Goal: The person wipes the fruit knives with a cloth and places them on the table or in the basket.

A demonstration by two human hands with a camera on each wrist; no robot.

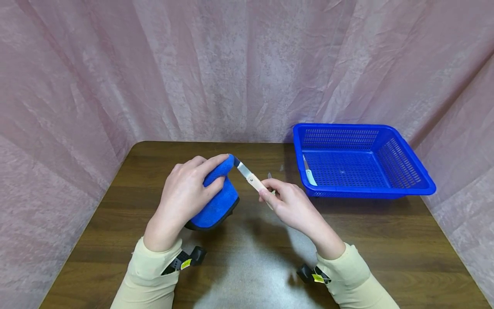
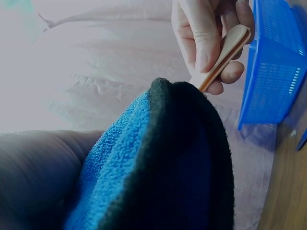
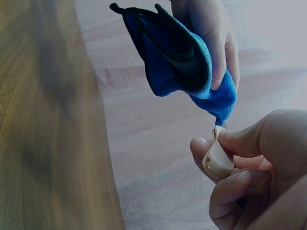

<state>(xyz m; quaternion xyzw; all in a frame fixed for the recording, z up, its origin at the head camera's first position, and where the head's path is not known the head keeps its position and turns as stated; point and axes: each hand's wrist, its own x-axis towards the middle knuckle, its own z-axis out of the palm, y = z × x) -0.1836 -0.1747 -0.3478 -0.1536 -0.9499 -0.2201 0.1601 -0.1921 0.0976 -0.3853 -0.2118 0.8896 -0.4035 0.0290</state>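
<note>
In the head view my left hand grips a folded blue cloth with dark edging, pinched about the blade of a folding knife. The blade's tip end is hidden in the cloth; a short shiny stretch shows near the handle. My right hand holds the cream handle between thumb and fingers. The handle's lengthwise slot shows in the left wrist view, and its rounded butt in the right wrist view. Both hands are raised over the table. Behind the right hand a small pointed blade peeks out, mostly hidden.
A blue plastic basket stands at the back right of the wooden table. Inside, along its left wall, lies a knife with a pale handle. Pink curtains hang behind the table and at its sides.
</note>
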